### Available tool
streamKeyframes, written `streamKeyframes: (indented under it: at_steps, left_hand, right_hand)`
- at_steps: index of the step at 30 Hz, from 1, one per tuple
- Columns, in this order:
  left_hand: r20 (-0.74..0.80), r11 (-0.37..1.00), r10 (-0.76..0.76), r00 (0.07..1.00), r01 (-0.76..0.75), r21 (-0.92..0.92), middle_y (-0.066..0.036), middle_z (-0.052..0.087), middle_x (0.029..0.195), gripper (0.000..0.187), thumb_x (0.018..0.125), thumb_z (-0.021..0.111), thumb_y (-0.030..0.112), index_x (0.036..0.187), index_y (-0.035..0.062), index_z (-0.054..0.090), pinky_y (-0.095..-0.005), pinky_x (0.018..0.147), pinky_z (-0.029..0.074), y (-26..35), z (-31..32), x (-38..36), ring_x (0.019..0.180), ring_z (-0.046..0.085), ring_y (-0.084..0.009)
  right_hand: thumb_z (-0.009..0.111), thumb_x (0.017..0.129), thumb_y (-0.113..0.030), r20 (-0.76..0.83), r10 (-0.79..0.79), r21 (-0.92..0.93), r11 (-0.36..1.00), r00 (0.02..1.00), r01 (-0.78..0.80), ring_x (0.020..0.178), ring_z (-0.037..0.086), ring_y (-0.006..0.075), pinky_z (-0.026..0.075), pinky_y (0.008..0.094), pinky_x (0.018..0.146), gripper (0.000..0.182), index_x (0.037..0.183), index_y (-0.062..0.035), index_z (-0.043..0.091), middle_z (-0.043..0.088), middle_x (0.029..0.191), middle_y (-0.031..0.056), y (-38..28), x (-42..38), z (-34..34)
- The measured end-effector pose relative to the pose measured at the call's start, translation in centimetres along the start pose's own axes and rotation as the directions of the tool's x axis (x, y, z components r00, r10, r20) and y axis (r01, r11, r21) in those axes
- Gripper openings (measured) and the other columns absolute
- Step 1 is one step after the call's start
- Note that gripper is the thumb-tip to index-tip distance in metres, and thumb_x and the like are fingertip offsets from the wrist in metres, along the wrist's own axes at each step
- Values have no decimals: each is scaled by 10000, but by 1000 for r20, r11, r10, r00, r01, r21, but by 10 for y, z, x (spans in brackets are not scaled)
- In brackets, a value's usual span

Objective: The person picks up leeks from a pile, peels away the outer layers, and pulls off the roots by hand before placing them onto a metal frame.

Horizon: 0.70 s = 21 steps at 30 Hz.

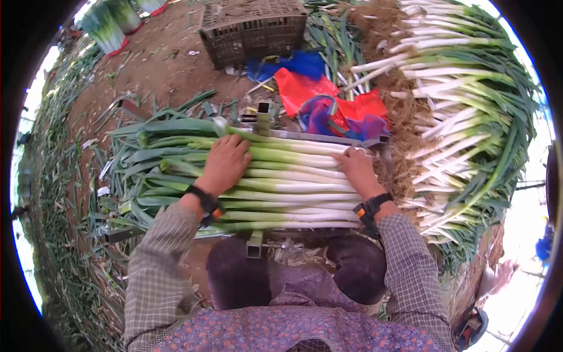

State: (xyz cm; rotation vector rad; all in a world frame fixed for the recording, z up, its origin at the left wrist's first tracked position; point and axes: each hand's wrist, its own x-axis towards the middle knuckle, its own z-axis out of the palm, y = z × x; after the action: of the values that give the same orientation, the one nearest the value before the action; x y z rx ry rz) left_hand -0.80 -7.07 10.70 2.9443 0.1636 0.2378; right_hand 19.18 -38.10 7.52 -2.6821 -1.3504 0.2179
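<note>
A thick layer of long green onions (293,174) lies side by side across a metal frame (253,249), white ends to the right and leafy ends to the left. My left hand (226,161) rests over the stalks near the middle, its fingers curled round the far ones. Farther right, my right hand (356,169) grips the white ends near the far edge, fingers bent down over them. What lies under both palms is hidden. Straps with dark devices circle both my wrists.
A large heap of green onions (463,111) lies on the right, roots towards me. Beyond the frame are red plastic sheeting (305,89), blue netting (293,66) and a dark crate (252,32). Wrapped bundles (105,28) stand far left. Leaf scraps (64,211) cover the left ground.
</note>
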Motion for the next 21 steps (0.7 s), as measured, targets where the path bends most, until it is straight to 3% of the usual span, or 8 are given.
streamKeyframes:
  at_steps: [5,10,13,16,17,18,20,21]
  left_hand:
    - [177,991,37,983,-13,-134,-129,598,1087,283,921,493,229,1105,69,637,-429,953,422,-33,-4,10,1106,540,-309]
    - [480,970,-110,871,-12,243,-97,629,1061,231,903,516,223,1064,111,638,-434,906,452,-65,-49,41,1050,575,-336]
    - [510,993,-8,860,-51,102,-130,664,1039,235,864,545,232,1052,126,641,-465,816,499,-97,-48,47,944,629,-357]
    - [85,962,12,996,-35,271,-140,675,1001,190,882,537,173,1003,50,614,-520,757,501,-164,-22,3,861,643,-377]
    - [-47,920,-217,975,220,324,-160,667,1013,211,893,506,127,1051,34,611,-485,811,506,-179,-47,-14,938,637,-365]
    - [-124,876,-413,902,431,217,-181,655,1052,276,879,529,127,1133,50,606,-450,870,501,-213,-70,-36,998,626,-360]
    - [-173,752,-347,922,384,536,-187,634,1118,330,844,560,99,1165,34,605,-441,910,490,-203,-123,-66,1056,605,-364]
    - [-165,786,-355,920,389,480,-181,625,1148,333,833,564,86,1158,30,607,-441,925,484,-187,-133,-66,1080,595,-361]
  right_hand:
    - [692,811,-247,20,48,68,996,999,-49,982,548,279,429,488,855,366,1175,-287,693,593,989,32,3,2,11]
    - [683,822,-251,4,64,115,991,998,-64,977,549,274,418,504,863,384,1202,-307,684,587,982,19,8,-1,16]
    - [676,825,-260,6,68,139,988,998,-68,984,542,272,411,499,870,363,1185,-303,690,580,981,21,8,-1,14]
    - [673,819,-254,-30,52,126,991,998,-47,981,543,272,417,490,857,349,1165,-299,696,586,989,23,7,-3,14]
    - [672,818,-256,-44,47,129,991,998,-41,980,543,273,419,487,853,345,1160,-298,698,587,990,23,8,-3,15]
    - [672,817,-257,-53,41,134,990,998,-33,978,544,274,421,484,850,342,1155,-298,699,588,991,23,8,-4,17]
    - [684,801,-274,-49,58,150,987,997,-50,970,554,290,428,486,841,346,1146,-292,702,601,988,41,8,-2,18]
    - [690,794,-279,-33,73,163,984,997,-67,967,558,294,430,487,839,348,1141,-287,704,605,984,47,8,0,19]
